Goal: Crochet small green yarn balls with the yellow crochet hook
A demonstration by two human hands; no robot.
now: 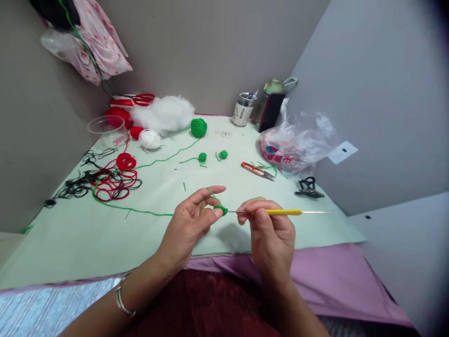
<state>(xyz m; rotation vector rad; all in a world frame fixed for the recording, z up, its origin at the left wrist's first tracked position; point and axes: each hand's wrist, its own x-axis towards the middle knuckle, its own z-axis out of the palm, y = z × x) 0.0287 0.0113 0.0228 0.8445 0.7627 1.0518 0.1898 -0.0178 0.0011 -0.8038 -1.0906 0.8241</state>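
Between thumb and fingers, my left hand (191, 219) pinches a small piece of green crochet work (220, 210). Its index finger is stretched out, with green yarn (150, 212) looped over it and trailing left across the table. My right hand (270, 229) grips a crochet hook (284, 212) with a yellow handle and thin metal ends. The hook's left tip meets the green piece; its other end points right. Beyond my hands lie two small green crocheted balls (202, 157) and a larger ball of green yarn (199, 127).
Tangled red yarn (115, 185) and black yarn (79, 183) lie at left. White stuffing (164, 113), a white yarn ball (150, 139) and a plastic cup (107, 126) stand behind. Orange thread snips (257, 171), a plastic bag (294, 145), a black claw clip (309, 188) and a phone (271, 112) are at right.
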